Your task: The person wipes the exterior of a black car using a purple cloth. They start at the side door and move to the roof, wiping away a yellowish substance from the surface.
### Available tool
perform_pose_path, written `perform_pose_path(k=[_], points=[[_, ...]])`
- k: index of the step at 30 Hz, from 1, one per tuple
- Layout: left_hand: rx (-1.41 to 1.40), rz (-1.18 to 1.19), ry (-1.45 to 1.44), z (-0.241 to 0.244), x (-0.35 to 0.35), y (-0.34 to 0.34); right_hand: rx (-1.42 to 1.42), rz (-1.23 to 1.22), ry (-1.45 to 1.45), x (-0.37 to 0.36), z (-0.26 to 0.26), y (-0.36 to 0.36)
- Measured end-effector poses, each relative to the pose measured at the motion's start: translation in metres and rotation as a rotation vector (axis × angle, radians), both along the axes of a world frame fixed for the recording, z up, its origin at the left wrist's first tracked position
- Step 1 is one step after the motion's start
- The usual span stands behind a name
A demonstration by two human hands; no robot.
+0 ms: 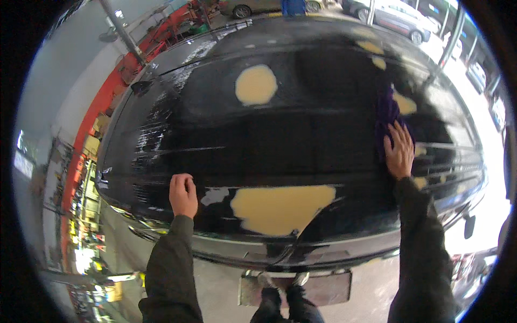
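A glossy black car body panel (pixel 258 141), probably the roof, spreads out before me. My right hand (pixel 400 151) lies palm down on a dark purple cloth (pixel 387 107) at the panel's right side, pressing it flat. Beyond the fingers, the cloth reaches a small beige filler patch (pixel 405 104). Over the near left part of the panel is my left hand (pixel 183 196), fingers curled downward; its underside is hidden, and contact with the surface is unclear. Between the hands, at the near edge, lies a large beige filler patch (pixel 282 208). A rounder patch (pixel 256 85) sits farther away.
My feet are on a low platform (pixel 323 288) against the car's near end. Grey posts (pixel 125 34) rise beside the car at left and right. Shelving with goods (pixel 87 202) lines the left wall. Other cars (pixel 398 24) are parked beyond.
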State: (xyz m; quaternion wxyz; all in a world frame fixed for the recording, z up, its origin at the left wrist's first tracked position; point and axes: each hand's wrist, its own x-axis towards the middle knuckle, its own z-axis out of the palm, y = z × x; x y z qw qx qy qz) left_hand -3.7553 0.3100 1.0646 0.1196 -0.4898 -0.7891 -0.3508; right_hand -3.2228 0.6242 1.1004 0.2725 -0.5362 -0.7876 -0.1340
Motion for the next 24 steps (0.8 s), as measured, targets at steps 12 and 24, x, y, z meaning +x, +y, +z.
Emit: perform_pose_path(k=[12,24], points=[[-0.019,0.08,0.08,0.013,0.012,-0.003,-0.242,0.29,-0.052,-0.228,0.025,-0.04],[-0.059,-0.021,0.032,0.006,0.005,-0.003,-0.227,0.977,-0.031,-0.584,0.003,-0.123]])
